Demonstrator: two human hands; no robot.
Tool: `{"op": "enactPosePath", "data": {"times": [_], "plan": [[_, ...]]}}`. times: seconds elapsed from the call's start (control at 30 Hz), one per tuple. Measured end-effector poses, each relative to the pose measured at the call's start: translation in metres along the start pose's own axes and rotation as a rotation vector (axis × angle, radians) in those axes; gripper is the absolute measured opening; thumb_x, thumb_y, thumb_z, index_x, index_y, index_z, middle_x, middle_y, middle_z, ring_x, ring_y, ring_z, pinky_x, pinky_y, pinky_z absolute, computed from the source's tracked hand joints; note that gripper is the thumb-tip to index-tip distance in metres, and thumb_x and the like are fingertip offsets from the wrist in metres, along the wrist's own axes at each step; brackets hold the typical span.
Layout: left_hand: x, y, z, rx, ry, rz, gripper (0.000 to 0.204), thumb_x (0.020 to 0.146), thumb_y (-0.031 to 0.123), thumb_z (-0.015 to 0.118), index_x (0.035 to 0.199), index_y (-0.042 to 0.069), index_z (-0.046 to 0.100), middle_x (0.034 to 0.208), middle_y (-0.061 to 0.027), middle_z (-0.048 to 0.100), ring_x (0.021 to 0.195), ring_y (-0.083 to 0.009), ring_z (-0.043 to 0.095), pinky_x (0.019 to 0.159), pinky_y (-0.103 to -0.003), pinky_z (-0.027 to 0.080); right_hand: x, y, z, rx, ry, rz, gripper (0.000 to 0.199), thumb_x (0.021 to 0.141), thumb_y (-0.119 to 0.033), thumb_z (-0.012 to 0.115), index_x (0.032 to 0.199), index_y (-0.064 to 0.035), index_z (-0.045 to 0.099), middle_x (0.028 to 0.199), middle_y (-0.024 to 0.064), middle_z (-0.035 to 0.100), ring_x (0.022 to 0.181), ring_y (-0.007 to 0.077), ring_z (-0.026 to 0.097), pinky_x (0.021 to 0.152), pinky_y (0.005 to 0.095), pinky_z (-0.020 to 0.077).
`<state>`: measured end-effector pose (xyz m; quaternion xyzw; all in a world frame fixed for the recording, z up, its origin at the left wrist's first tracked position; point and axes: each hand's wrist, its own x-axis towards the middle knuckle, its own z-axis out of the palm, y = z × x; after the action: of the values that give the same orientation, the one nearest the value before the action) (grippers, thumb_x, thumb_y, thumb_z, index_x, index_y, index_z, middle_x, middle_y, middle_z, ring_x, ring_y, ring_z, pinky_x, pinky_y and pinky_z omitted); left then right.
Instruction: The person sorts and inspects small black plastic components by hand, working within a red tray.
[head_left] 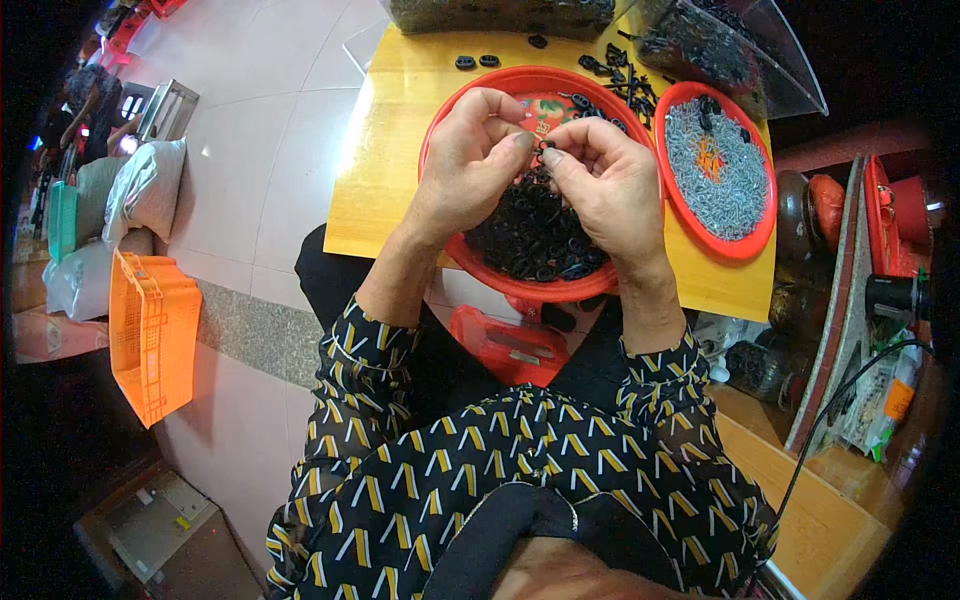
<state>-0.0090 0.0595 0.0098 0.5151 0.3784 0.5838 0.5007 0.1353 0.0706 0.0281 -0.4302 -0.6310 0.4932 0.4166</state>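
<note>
Over a round red tray (437, 150), my left hand (470, 165) and my right hand (610, 185) meet fingertip to fingertip. Between them is a small black part (544, 152), pinched by thumb and forefinger on both sides; its exact kind is too small to make out. Beneath my hands lies a heap of small black ring-like parts (535, 230) in the tray. A second, smaller red tray (768, 215) to the right holds many small silver screw-like pieces (715, 175), with a few orange and black bits among them.
The trays rest on a yellow table (385, 130). Loose black parts (630, 85) lie beyond the big tray, near clear bins (720, 45) of black pieces. An orange crate (155, 330) and white sacks (150, 185) stand left on the floor. Shelves with jars (765, 370) border the right.
</note>
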Motion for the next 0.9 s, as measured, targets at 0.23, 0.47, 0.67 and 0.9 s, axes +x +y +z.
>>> {"op": "enactPosePath", "data": {"times": [0.23, 0.47, 0.67, 0.9], "plan": [[0.001, -0.004, -0.001, -0.06, -0.014, -0.013, 0.018, 0.077, 0.0, 0.05, 0.094, -0.002, 0.044, 0.07, -0.0035, 0.053, 0.061, -0.0075, 0.049, 0.055, -0.019, 0.04, -0.001, 0.001, 0.001, 0.045, -0.002, -0.017, 0.006, 0.074, -0.003, 0.056, 0.079, 0.0009, 0.057, 0.067, 0.0004, 0.058, 0.061, 0.004, 0.051, 0.053, 0.0189, 0.0414], [0.001, -0.001, 0.002, -0.026, -0.009, 0.019, 0.018, 0.078, 0.001, 0.051, 0.095, -0.002, 0.043, 0.071, -0.0036, 0.054, 0.062, -0.0076, 0.05, 0.056, -0.019, 0.041, 0.0, 0.003, 0.001, 0.005, -0.005, -0.04, 0.005, 0.074, -0.003, 0.056, 0.078, 0.0008, 0.057, 0.066, 0.0007, 0.058, 0.059, 0.0045, 0.052, 0.052, 0.0191, 0.0414], [-0.002, -0.002, 0.005, 0.241, -0.001, 0.061, 0.019, 0.079, -0.006, 0.048, 0.096, -0.003, 0.042, 0.076, -0.0073, 0.055, 0.071, -0.0103, 0.054, 0.064, -0.022, 0.045, 0.0, 0.0, 0.004, 0.155, -0.02, 0.035, 0.005, 0.076, -0.003, 0.056, 0.078, 0.0012, 0.057, 0.066, 0.0026, 0.058, 0.057, 0.005, 0.053, 0.051, 0.018, 0.0423], [0.002, -0.011, 0.007, 0.254, 0.05, 0.151, 0.018, 0.082, 0.003, 0.049, 0.099, -0.001, 0.044, 0.08, -0.0087, 0.057, 0.074, -0.0128, 0.056, 0.067, -0.023, 0.045, 0.005, 0.002, -0.003, 0.288, -0.025, 0.112, 0.006, 0.077, -0.004, 0.057, 0.079, 0.001, 0.056, 0.066, 0.0031, 0.058, 0.055, 0.0053, 0.053, 0.046, 0.0161, 0.0416]]}}
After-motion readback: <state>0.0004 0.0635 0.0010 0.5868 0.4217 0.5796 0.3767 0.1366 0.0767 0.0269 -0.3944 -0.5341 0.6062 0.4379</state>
